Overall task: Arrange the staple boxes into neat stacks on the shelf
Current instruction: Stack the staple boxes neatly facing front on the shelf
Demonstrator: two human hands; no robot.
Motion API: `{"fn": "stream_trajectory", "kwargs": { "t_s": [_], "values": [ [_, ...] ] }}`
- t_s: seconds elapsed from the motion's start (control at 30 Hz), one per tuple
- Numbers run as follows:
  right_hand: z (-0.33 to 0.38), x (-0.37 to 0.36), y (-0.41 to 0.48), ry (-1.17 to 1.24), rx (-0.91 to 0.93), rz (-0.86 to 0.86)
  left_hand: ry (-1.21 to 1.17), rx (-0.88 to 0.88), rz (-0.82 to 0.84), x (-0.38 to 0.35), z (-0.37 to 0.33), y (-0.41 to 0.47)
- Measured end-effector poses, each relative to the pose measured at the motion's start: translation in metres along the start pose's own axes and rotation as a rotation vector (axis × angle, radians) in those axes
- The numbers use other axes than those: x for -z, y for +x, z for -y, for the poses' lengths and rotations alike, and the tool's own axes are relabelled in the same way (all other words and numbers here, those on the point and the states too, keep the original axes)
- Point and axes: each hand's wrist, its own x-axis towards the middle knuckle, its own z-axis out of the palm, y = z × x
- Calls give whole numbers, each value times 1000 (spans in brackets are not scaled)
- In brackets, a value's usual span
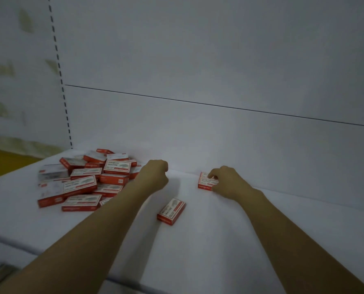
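Two bare hands reach forward over a white shelf (219,240), forearms entering from the lower corners of the frame. Left hand (154,175) sits just right of a loose pile of staple boxes (85,181), with its fingers curled into a fist and nothing visible inside it; its wrist overlaps the pile's right edge. The pile spreads across the left-middle of the frame. It is made of red and white boxes lying at mixed angles, some flat and some tilted on others, with no tidy rows.

Right hand (227,183) is over a small group of staple boxes (205,181) close against the back panel (198,128), right of centre. Its fingertips curl over the far side and its thumb sits at the near red edge, so it grips them. Two white labels show there, but whether those boxes are stacked or side by side I cannot tell.

One single staple box (171,211) lies flat between the forearms, turned diagonally and apart from both hands and both groups.

Along the upper left, a slotted upright (60,77) runs down to the shelf's back corner, and a yellow surface (2,162) shows at the left edge.
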Motion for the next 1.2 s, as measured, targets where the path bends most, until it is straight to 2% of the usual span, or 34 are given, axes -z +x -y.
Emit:
{"fn": "stream_trajectory", "kwargs": {
  "t_s": [0.17,0.3,0.43,0.6,0.83,1.07,1.2],
  "values": [
    [29,2,-5,12,106,50,87,40,-62,23,14,-25],
    [51,1,-12,37,213,166,122,76,-91,41,30,-47],
    [69,-4,-20,28,286,287,133,127,-101,55,41,-69],
    [82,-11,-25,-51,347,331,169,199,-73,61,54,-87],
    [83,-9,-23,-37,351,264,175,202,-72,60,57,-91],
    [54,-1,-28,48,264,83,97,41,-73,37,24,-65],
    [28,10,-31,78,183,-19,55,-53,-12,16,-7,-45]
  ]
}}
